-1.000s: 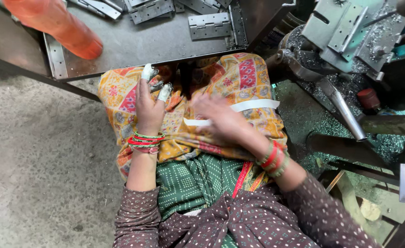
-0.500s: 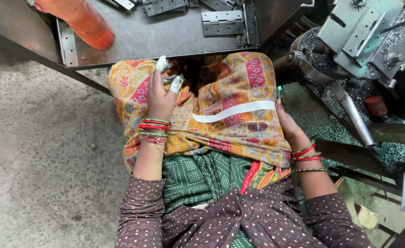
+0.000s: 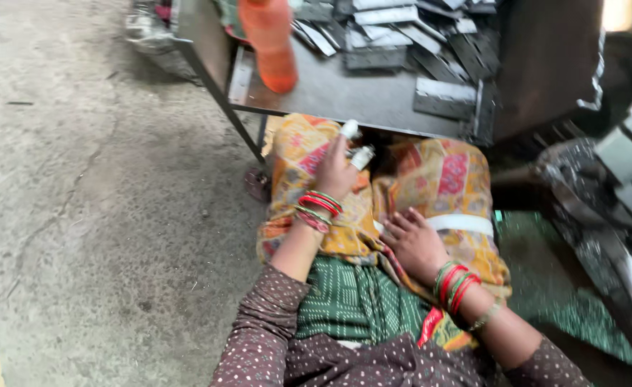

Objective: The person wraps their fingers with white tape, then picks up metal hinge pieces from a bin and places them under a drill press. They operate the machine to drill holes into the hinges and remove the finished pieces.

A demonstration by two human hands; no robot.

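Where both hands (image 3: 373, 208) rest, lap cloth (image 3: 445, 179) is orange patchwork w/ white band.

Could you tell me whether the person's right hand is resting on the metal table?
No, the right hand lies on the patterned cloth over the lap, below the metal table, not on it.

A: Where does the single view sit?

B: On the wearer's head, aimed steeply down at the lap, close enough that the hands (image 3: 373, 208) fill the middle.

A: And which way does it face?

B: Forward and down: the counter (image 3: 344, 89) lies far, near the top edge, the concrete floor (image 3: 94, 215) spreads left, and machinery (image 3: 616, 179) crowds the right. No second view shares anything.
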